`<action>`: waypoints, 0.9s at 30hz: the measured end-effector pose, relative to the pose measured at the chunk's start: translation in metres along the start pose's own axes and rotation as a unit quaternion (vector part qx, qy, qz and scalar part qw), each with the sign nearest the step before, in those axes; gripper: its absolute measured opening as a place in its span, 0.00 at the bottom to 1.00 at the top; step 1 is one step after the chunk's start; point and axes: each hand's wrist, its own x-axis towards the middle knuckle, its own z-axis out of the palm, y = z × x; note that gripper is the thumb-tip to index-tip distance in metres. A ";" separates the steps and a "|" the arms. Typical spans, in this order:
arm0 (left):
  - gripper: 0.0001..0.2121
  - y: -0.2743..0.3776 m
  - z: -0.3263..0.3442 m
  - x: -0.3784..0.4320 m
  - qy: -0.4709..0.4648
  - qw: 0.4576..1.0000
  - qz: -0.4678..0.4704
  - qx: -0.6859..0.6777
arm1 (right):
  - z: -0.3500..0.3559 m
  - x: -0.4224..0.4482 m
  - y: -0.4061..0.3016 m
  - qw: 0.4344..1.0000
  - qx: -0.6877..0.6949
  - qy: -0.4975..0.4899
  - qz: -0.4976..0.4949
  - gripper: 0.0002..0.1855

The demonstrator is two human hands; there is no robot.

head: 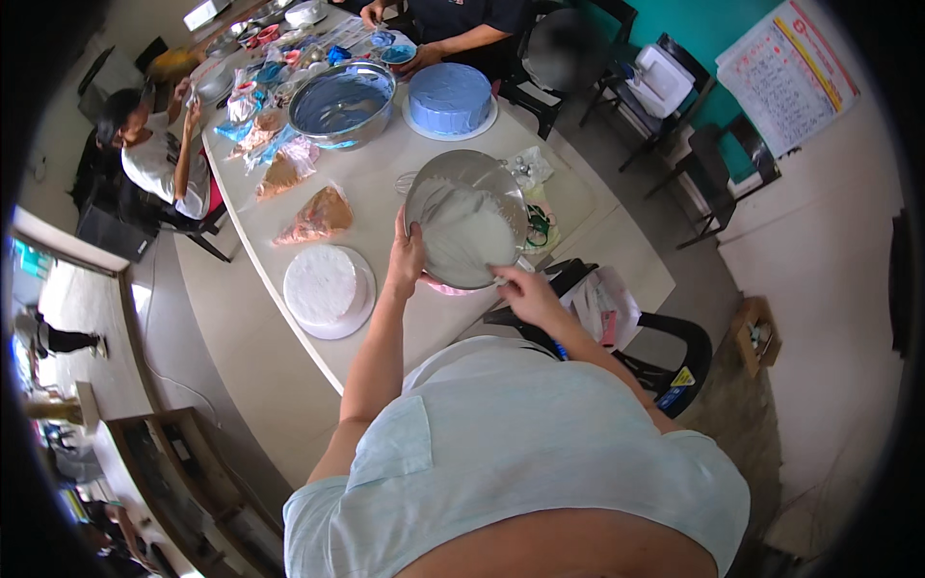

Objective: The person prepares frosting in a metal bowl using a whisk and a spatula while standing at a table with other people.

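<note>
A steel mixing bowl (509,180) is tilted towards me over the table, with smooth white cream (466,235) inside. My left hand (406,253) grips its left side, the thumb at the rim. At the near right rim, the fingers of my right hand (526,290) are curled around what looks like a pale utensil; most of it is hidden or blurred. Something pink (448,287) shows under the bowl. To the left of my left hand, a round white-iced cake (323,285) sits on a white board (370,289). A wire whisk (405,182) lies partly behind the bowl.
Filled piping bags (318,217) lie left on the table (376,166). Beyond stand a large steel bowl of blue icing (343,105) and a blue cake (449,97). Two people (162,155) (462,29) sit around the table. A black chair (679,339) is close on my right.
</note>
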 end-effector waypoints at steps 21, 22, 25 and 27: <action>0.21 0.029 0.011 -0.006 -0.027 1.000 -0.011 0.004 | -0.015 0.025 0.018 0.996 -0.064 0.062 -0.021 0.20; 0.21 0.025 0.007 -0.004 -0.030 0.999 -0.014 0.011 | -0.017 0.022 0.013 0.995 -0.070 -0.004 -0.066 0.20; 0.22 0.022 0.004 -0.001 -0.047 0.998 -0.028 0.016 | -0.031 0.016 0.033 0.992 -0.096 0.081 -0.007 0.21; 0.23 0.024 0.010 0.000 -0.039 0.999 -0.022 0.007 | -0.027 0.006 0.029 0.989 -0.119 0.046 0.075 0.20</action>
